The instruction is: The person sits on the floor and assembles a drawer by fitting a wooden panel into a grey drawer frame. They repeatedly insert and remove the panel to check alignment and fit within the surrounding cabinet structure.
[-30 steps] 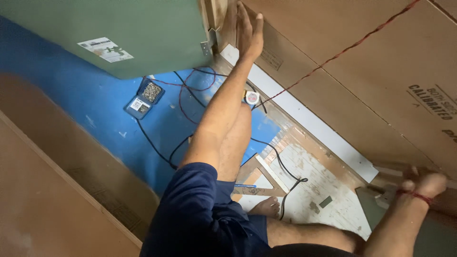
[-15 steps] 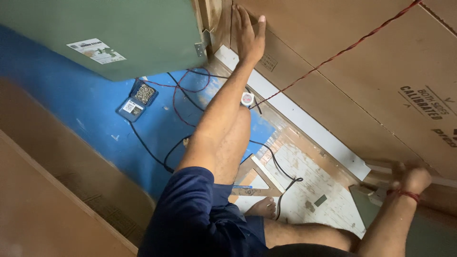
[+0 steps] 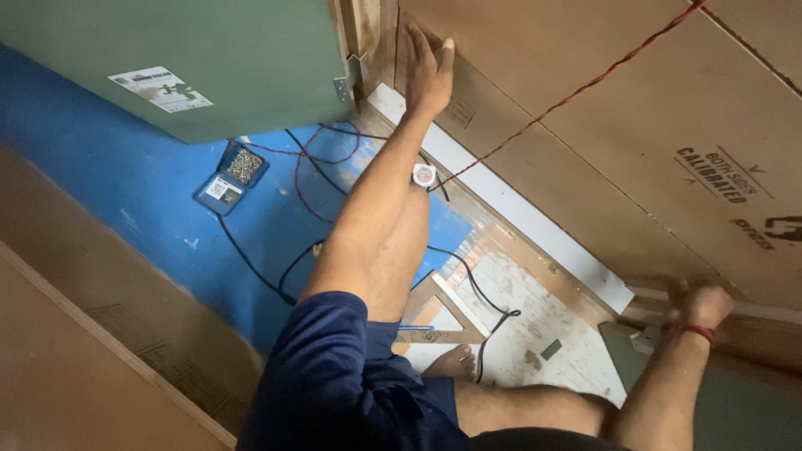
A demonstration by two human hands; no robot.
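Board: large brown board (image 3: 535, 150), leaning over the floor; long axis runs from upper left down to lower right.
Left hand: left hand (image 3: 428, 71) lies flat on the board's upper left end, fingers spread open, gripping nothing.
Right hand: right hand (image 3: 700, 306) sits at the board's lower right edge; blurred, grip cannot be told.
String: red string (image 3: 576, 92) crosses the board between both hands.
Floor: screw box (image 3: 232, 176) on blue sheet (image 3: 125, 179), well apart from both hands.

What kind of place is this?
Probably a carpentry or furniture-building site: big brown fibreboard panels stand against a green board, a blue box of screws sits open on the blue floor sheet, and cables trail about.
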